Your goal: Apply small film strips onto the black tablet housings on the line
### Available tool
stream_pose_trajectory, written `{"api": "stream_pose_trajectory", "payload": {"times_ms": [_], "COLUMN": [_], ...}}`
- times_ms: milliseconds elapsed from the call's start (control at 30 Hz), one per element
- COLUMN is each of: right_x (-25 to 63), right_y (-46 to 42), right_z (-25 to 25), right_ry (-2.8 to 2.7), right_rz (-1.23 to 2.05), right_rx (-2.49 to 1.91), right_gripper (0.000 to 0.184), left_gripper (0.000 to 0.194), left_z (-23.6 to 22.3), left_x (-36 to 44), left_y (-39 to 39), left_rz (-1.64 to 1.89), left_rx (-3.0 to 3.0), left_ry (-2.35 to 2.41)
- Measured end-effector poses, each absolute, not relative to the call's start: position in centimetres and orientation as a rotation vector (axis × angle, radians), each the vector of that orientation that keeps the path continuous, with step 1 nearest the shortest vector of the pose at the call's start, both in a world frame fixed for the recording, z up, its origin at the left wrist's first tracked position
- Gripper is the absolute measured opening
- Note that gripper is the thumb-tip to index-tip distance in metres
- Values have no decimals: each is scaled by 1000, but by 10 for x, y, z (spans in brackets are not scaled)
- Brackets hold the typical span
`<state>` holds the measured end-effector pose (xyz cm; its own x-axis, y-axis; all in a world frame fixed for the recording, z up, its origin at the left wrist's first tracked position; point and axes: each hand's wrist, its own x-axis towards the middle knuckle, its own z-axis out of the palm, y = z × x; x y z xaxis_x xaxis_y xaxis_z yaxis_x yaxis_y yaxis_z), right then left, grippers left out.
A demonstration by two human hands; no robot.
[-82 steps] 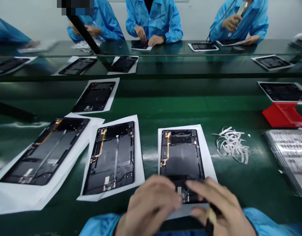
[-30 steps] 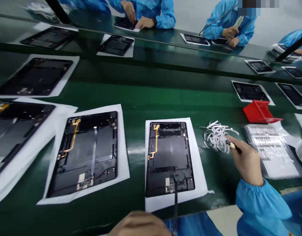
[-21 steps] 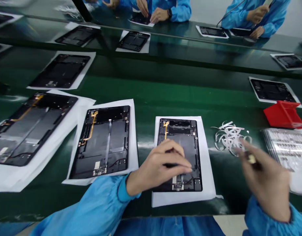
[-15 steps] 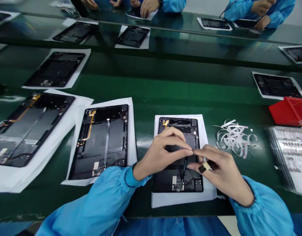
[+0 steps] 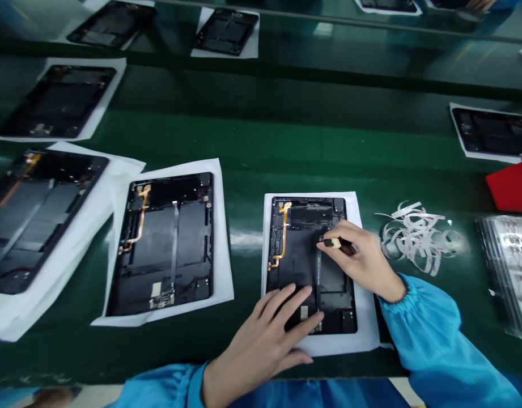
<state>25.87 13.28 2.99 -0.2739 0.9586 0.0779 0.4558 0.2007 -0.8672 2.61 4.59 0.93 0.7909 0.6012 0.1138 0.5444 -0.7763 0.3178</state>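
Blue sleeves (image 5: 431, 323) — loose, shiny, gathered at cuffs; blue garment (image 5: 286, 395) below — hands (image 5: 264, 340) bare.

Dim, cool indoor light, its source out of frame. Overhead glare whitens a patch of the green tabletop (image 5: 246, 170) left of centre and glints off the plastic trays (image 5: 513, 272) at right. The central tablet shell (image 5: 298, 249) is fairly sharp but dark; the upper corners blur, and shapes at far left look stretched.
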Motion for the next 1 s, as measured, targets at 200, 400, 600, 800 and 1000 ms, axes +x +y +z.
{"api": "stream_pose_trajectory", "payload": {"times_ms": [200, 400, 600, 800, 1000], "right_x": [258, 259, 262, 261, 261], "right_y": [140, 138, 137, 137, 136], "right_z": [11, 3, -3, -6, -7], "right_ry": [-1904, -1920, -1960, -1969, -1975], "right_rz": [917, 839, 791, 774, 784], "right_rx": [-1282, -1262, -1238, -1253, -1255], "right_gripper": [10, 18, 19, 19, 19], "left_gripper": [46, 47, 46, 45, 44], "left_z": [6, 4, 4, 3, 4], "left_x": [28, 27, 27, 27, 27], "left_y": [48, 46, 45, 45, 47], "left_rz": [267, 287, 284, 292, 275], "left_rx": [2733, 2710, 2694, 2691, 2721], "left_ry": [887, 902, 892, 899, 872]}}
